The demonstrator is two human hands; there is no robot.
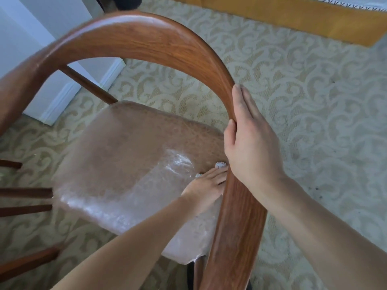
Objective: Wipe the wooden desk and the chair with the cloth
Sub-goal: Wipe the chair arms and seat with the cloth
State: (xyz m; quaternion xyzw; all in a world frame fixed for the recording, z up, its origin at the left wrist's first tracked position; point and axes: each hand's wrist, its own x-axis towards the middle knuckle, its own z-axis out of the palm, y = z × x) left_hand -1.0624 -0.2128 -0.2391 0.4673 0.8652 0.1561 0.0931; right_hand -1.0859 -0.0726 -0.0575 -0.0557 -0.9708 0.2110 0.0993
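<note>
Item: chair (146, 36), bentwood type, with a curved brown back rail arching from the left of the view over to the lower right, spindles beneath it, and a padded seat (125, 160) wrapped in clear glossy film. It stood on a patterned carpet (314, 101) beside a white wall (31, 49); a yellow-brown wooden edge, possibly the desk (293, 15), ran along the top of the view, well apart from the chair. Right hand (251, 147): laid along the outer side of the rail, fingers nearly straight and thumb hooked over the inner edge, a steadying grip on the wood. Left hand (207, 185): pressed flat on the rear right of the seat, just beside the rail, fingers extended and not clenched. Cloth (220, 164): only small whitish tufts showed past the fingertips; the rest lay hidden beneath the hand. Handling notes, by judgement: the cloth appeared soft, light and easily bunched, best held under a flat palm with fingers spread. The film looked slick and crinkly, likely to shift under hard rubbing. The rail seemed rigid and smooth, a sound place to brace the chair while the seat was wiped.
</note>
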